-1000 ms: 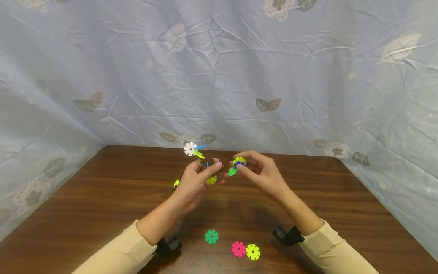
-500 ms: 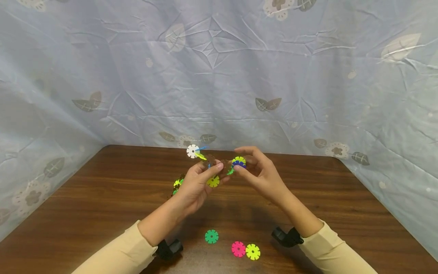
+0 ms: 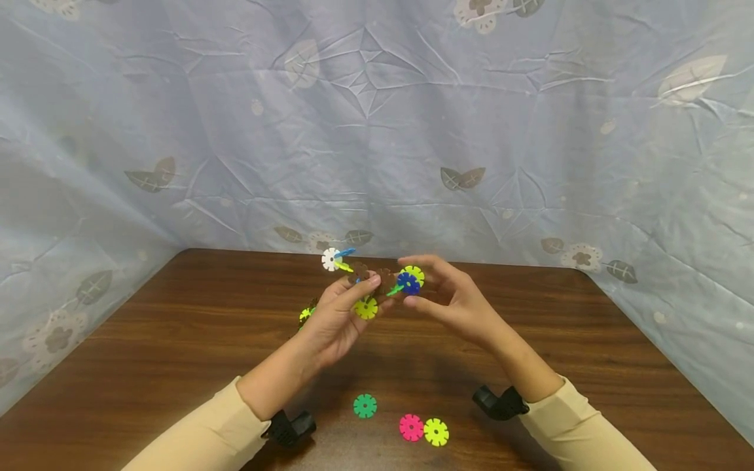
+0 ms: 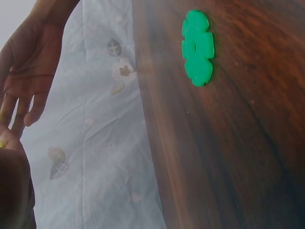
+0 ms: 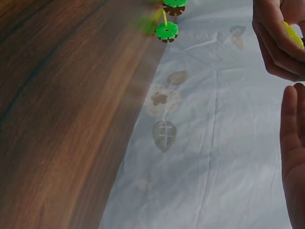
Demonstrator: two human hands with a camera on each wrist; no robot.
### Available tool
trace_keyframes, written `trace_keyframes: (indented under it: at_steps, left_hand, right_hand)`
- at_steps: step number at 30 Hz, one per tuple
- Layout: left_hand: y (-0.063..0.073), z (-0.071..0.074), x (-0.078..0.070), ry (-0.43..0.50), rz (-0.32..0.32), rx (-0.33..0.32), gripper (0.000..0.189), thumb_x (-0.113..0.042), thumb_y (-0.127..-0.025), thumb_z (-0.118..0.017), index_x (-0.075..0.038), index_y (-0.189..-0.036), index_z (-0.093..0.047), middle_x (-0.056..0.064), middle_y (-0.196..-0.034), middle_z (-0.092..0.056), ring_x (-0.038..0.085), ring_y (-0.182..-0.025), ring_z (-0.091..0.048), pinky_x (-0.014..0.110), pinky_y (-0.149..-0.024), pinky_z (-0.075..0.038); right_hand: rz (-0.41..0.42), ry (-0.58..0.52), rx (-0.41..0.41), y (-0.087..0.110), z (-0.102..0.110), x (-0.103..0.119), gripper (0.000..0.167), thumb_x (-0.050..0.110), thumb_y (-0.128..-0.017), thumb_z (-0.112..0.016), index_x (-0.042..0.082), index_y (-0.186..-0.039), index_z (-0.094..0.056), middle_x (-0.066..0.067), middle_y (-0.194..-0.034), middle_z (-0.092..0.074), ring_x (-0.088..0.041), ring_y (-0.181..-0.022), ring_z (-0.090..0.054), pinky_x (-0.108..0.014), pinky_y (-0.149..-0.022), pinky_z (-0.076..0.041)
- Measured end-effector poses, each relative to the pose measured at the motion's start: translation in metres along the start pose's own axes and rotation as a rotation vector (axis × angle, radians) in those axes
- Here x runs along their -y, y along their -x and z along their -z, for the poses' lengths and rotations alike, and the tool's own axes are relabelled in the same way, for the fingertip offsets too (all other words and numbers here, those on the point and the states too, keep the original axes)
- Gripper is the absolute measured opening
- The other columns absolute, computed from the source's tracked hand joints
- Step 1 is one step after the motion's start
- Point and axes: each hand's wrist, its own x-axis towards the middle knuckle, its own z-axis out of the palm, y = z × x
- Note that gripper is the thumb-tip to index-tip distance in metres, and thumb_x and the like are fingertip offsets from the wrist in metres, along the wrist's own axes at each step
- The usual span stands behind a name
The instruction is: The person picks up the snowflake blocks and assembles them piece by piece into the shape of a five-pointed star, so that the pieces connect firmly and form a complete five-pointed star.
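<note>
Held discs (image 3: 403, 280): white, blue, brown, green, yellow. Loose discs (image 3: 359, 406): green, pink, yellow. Table (image 3: 565, 333): dark brown — wood-grained. Cloth (image 3: 377, 163): pale grey-blue — leaf-and-flower print, beige and grey. Sleeves (image 3: 200, 428): cream.

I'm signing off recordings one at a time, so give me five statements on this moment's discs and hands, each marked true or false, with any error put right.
1. A green disc, a pink disc and a yellow disc lie loose on the table. True.
2. The pink disc is right beside the green disc. False: it is beside the yellow disc; the green disc lies apart.
3. The left hand holds an assembly of interlocked discs. True.
4. The white disc lies flat on the table. False: it is raised, as part of that assembly.
5. The blue disc is nearer the right hand than the white disc is. True.
</note>
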Motion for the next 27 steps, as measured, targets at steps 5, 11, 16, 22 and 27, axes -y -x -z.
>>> trace_keyframes:
  at_steps: [5,11,16,22,27]
  left_hand:
    - [0.001,-0.001,0.001,-0.009,0.019,-0.001,0.024,-0.007,-0.11,-0.048,-0.016,-0.097,-0.066,-0.006,-0.105,-0.064,0.006,-0.107,-0.071,0.029,-0.098,-0.061]
    - [0.002,-0.001,0.002,-0.05,0.019,-0.012,0.022,-0.009,-0.109,-0.051,-0.018,-0.096,-0.066,-0.007,-0.104,-0.066,0.007,-0.102,-0.072,0.031,-0.094,-0.063]
    - [0.001,0.001,0.003,-0.141,-0.001,-0.057,0.019,-0.012,-0.108,-0.057,-0.021,-0.094,-0.067,-0.009,-0.097,-0.07,0.009,-0.089,-0.076,0.027,-0.081,-0.063]
    - [0.0,0.002,0.003,-0.249,-0.081,-0.105,0.016,-0.009,-0.106,-0.059,-0.021,-0.096,-0.066,-0.011,-0.094,-0.07,0.008,-0.086,-0.075,0.027,-0.077,-0.059]
    - [0.001,0.002,0.001,-0.38,-0.14,-0.117,0.011,-0.011,-0.104,-0.062,-0.019,-0.099,-0.067,-0.01,-0.097,-0.069,0.009,-0.086,-0.073,0.028,-0.078,-0.059]
  right_hand:
    - [-0.009,-0.011,-0.023,0.002,0.001,-0.001,0.046,0.0,-0.096,-0.073,0.003,-0.14,-0.059,-0.018,-0.128,-0.07,-0.01,-0.108,-0.074,-0.027,-0.087,-0.061]
    - [-0.006,-0.004,-0.032,0.002,0.002,0.0,0.045,0.001,-0.095,-0.074,-0.001,-0.138,-0.06,-0.014,-0.124,-0.072,-0.009,-0.102,-0.074,-0.027,-0.084,-0.062]
    - [-0.025,0.068,-0.036,0.002,0.008,0.004,0.044,0.001,-0.094,-0.076,0.002,-0.135,-0.063,-0.011,-0.124,-0.072,-0.01,-0.099,-0.073,-0.026,-0.086,-0.061]
    - [-0.069,0.153,0.004,0.003,0.016,0.007,0.037,0.005,-0.093,-0.078,0.008,-0.128,-0.066,-0.009,-0.126,-0.072,-0.011,-0.103,-0.072,-0.027,-0.09,-0.06]
    - [-0.046,0.255,0.056,0.002,0.019,0.009,0.036,0.008,-0.091,-0.081,0.012,-0.124,-0.068,-0.002,-0.111,-0.074,-0.01,-0.098,-0.071,-0.028,-0.086,-0.061]
